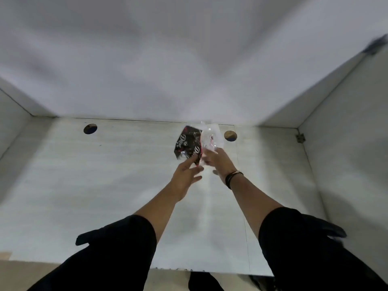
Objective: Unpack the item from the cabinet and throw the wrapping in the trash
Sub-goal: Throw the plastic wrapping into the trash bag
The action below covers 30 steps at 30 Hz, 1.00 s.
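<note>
Nearest: two black sleeves [304, 244] at the bottom edge, pushed up past the elbow, both forearms bare and reaching away into an open cabinet [336, 164]. A strip of tan floor [25, 271] shows under the near lip of the cabinet shelf [84, 185], with something dark down there, too cropped to identify.

Shelf is pale, light wood-grain look, bare apart from the hands and what they hold. Side walls rise on the left and right; a small metal hinge [300, 138] sits on the right wall near the far corner.

Mid-shelf, slightly right of centre: left hand [186, 175] has its fingers spread, grip open, fingertips touching the near lower edge of the packet. Right hand [218, 162] sits just right of it, a dark band [232, 178] on the wrist, grip closed on the packet's lower right edge, where the clear wrapping bunches.

The item [186, 144] is a black packet with white lettering and a pink edge, tilted, held above the shelf just beyond both hands. Clear plastic wrapping [212, 137] stands up along its right side, touching it. Lettering is blurred, can't read it.

Far: two round holes in the shelf near the back edge, left hole [90, 128] well left of the packet, right hole [230, 135] just right of the wrapping. Behind that, a plain white back panel [189, 59], motion-blurred.
</note>
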{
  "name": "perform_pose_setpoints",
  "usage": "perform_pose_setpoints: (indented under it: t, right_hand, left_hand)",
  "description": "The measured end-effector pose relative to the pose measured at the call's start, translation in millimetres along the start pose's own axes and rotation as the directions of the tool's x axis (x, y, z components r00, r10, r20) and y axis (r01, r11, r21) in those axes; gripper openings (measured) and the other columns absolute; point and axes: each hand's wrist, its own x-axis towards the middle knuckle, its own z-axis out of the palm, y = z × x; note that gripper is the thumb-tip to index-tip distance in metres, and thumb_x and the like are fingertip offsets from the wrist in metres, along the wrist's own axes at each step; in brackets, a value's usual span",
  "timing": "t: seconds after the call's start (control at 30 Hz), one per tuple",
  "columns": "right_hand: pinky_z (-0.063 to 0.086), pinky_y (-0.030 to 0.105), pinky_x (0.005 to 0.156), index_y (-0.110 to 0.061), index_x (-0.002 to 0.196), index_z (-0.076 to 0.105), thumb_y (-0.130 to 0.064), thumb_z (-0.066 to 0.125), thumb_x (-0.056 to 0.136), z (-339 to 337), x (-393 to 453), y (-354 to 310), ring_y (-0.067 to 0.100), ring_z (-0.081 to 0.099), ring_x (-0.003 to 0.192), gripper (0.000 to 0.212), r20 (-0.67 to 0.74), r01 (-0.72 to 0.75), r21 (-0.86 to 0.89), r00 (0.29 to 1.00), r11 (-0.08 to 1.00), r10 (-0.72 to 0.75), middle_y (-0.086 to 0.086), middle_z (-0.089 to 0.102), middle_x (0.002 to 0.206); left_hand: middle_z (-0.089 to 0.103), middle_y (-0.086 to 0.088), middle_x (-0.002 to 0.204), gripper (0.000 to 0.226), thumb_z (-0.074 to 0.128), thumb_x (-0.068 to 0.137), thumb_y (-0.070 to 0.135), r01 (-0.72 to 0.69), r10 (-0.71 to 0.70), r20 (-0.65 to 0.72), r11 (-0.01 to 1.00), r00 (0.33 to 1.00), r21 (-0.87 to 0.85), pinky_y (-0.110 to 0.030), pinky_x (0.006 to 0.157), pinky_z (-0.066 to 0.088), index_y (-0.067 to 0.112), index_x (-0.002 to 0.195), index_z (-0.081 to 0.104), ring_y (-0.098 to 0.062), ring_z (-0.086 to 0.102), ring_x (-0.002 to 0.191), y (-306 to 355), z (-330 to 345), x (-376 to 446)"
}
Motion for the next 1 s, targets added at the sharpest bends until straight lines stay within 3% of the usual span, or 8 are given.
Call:
perform_pose_setpoints:
  t: [0.07,0.13,0.27,0.4,0.57,0.77,0.9,1.0]
  right_hand:
    - [0.053,0.042,0.084,-0.011,0.134,0.054,-0.025,0.074,0.082,-9.5,-42.0,20.5,0.025,0.071,0.099,0.057,-0.082,0.065,0.08,0.995,0.995,-0.059,0.019,0.073,0.12]
    - [0.058,0.045,0.087,-0.004,0.13,0.055,-0.007,0.071,0.088,-21.7,-81.3,44.0,0.024,0.07,0.087,0.045,-0.166,0.105,0.12,0.983,0.987,-0.085,0.024,0.072,0.116]
    - [0.061,0.036,0.082,-0.009,0.118,0.068,-0.034,0.084,0.08,-44.2,-173.8,98.0,0.019,0.072,0.089,0.048,-0.175,0.095,0.124,0.982,0.988,-0.073,0.009,0.076,0.103]
    - [0.059,0.041,0.075,-0.017,0.079,0.074,-0.027,0.081,0.081,-69.7,-260.4,167.9,0.018,0.064,0.069,0.012,-0.429,0.094,-0.005,0.899,0.996,-0.088,0.002,0.072,0.072]
    - [0.053,0.039,0.076,-0.01,0.077,0.07,-0.023,0.076,0.083,-122.0,-339.3,255.9,0.024,0.061,0.072,0.015,-0.658,-0.043,-0.001,0.753,0.999,0.032,0.008,0.071,0.075]
    - [0.057,0.04,0.072,-0.019,0.067,0.069,-0.011,0.065,0.072,-178.7,-379.7,377.7,0.036,0.069,0.079,0.01,-0.729,-0.283,0.044,0.646,0.958,0.225,0.006,0.071,0.07]
    - [0.06,0.038,0.074,-0.022,0.081,0.073,-0.007,0.057,0.078,-209.7,-351.6,458.2,0.037,0.074,0.082,0.021,-0.718,-0.42,0.031,0.622,0.907,0.313,0.013,0.076,0.08]
    - [0.046,0.029,0.07,-0.016,0.1,0.079,-0.006,0.059,0.084,-239.8,-297.8,512.6,0.04,0.071,0.093,0.027,-0.74,-0.487,-0.086,0.615,0.869,0.271,0.017,0.078,0.093]
  left_hand:
    - [0.066,-0.003,0.109,0.048,0.06,0.097,-0.002,-0.003,0.002,0.096,1.0,0.995,0.012,-0.045,0.103,0.05,0.02,0.14,0.061,-0.025,0.063,0.109,-18.3,9.3,-40.4]
    - [0.066,-0.001,0.11,0.047,0.062,0.096,0.0,-0.012,0.003,0.161,0.998,0.987,0.056,-0.044,0.102,0.051,0.023,0.137,0.063,-0.026,0.067,0.107,-37.5,18.5,-74.8]
    - [0.065,0.003,0.129,0.048,0.06,0.1,0.003,-0.055,0.0,0.264,0.978,0.965,0.202,-0.046,0.109,0.052,0.025,0.142,0.058,-0.026,0.069,0.115,-79.5,42.1,-144.7]
    - [0.054,0.004,0.142,0.058,0.056,0.1,0.0,-0.042,-0.103,0.398,0.94,0.912,0.34,-0.045,0.103,0.055,0.027,0.151,0.05,-0.028,0.07,0.116,-128.0,79.4,-216.1]
    - [0.062,-0.005,0.135,0.072,0.056,0.095,-0.002,0.029,-0.172,0.28,0.891,0.944,0.452,-0.048,0.092,0.062,0.03,0.156,0.033,-0.033,0.074,0.106,-186.7,121.5,-264.1]
    - [0.069,-0.007,0.12,0.037,0.059,0.098,0.01,0.095,-0.284,0.246,0.811,0.927,0.578,-0.037,0.085,0.06,0.01,0.135,0.059,-0.015,0.071,0.084,-268.1,175.9,-264.4]
    - [0.072,-0.004,0.111,0.031,0.064,0.097,0.017,0.14,-0.299,0.183,0.797,0.937,0.588,-0.038,0.085,0.061,0.011,0.127,0.065,-0.013,0.071,0.08,-328.4,207.0,-226.6]
    - [0.072,-0.005,0.114,0.027,0.064,0.097,0.016,0.185,-0.313,0.137,0.803,0.94,0.567,-0.034,0.081,0.061,0.013,0.124,0.066,-0.011,0.07,0.079,-380.1,229.9,-174.7]
